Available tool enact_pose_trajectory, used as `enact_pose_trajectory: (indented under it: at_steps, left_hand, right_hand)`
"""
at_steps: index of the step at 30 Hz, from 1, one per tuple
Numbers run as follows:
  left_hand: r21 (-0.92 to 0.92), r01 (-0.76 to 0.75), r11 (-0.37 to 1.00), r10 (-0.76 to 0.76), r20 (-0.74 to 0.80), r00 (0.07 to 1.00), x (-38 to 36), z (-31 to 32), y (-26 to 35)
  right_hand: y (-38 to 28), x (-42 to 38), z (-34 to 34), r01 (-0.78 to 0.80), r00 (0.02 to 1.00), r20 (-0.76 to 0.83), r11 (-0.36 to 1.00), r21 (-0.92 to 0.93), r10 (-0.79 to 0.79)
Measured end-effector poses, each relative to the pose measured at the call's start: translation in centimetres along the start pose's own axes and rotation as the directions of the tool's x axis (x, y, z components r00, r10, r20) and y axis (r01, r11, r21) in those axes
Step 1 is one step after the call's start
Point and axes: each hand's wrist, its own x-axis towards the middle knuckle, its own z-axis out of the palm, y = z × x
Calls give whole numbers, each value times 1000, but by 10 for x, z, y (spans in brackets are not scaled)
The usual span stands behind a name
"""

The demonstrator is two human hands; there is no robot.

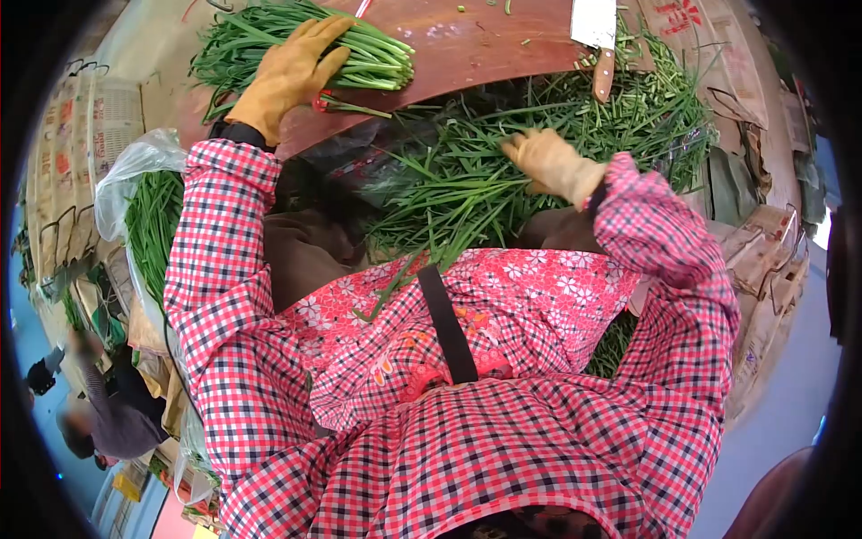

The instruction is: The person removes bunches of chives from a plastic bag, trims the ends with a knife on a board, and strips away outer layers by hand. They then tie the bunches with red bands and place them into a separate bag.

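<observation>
Bundle [382, 61] under the left hand [289, 76], loose greens [458, 184] by the right hand [555, 168]

Palm down, the gloved left hand lies across the leafy part of the bundle, its fingers extended and its thumb apart, pressing rather than wrapped round it. The right hand, also gloved, is blurred over the loose greens; whether it grips any stalks cannot be told.

A light, even press from the left hand would probably hold the bundle in line without crushing the leaves. For the right hand, small pinches near the stalk ends should part the tangle more cleanly than a full fistful, and it is best kept low and away from the knife [602, 56].

The bundle sits on the red board [485, 36], long, dark, flat leaves to the left and pale stalk ends to the right, nearly level but a little ragged. The loose greens heap up below the near edge, crossing every which way, some tips reaching the flowered apron [575, 287].

The knife lies on the board, its wooden handle jutting over the edge, with short cut bits [639, 94] beside it. Off to the left, a clear plastic bag [135, 175] surrounds more long leaves [153, 220].
</observation>
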Motion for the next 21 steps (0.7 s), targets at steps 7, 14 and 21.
enact_pose_trajectory:
  at_steps: [7,14,21]
  left_hand:
    - [91,-49,995,59,-105,993,3,-30,10]
    - [-563,222,796,-244,37,969,2,-90,139]
    - [-779,474,410,228,591,774,-33,-24,283]
  right_hand:
    - [-45,43,82,36,954,-267,939,-343,-134]
    - [-2,16,12,-9,977,-215,999,-53,-2]
    - [21,-44,-86,-453,885,105,782,429,454]
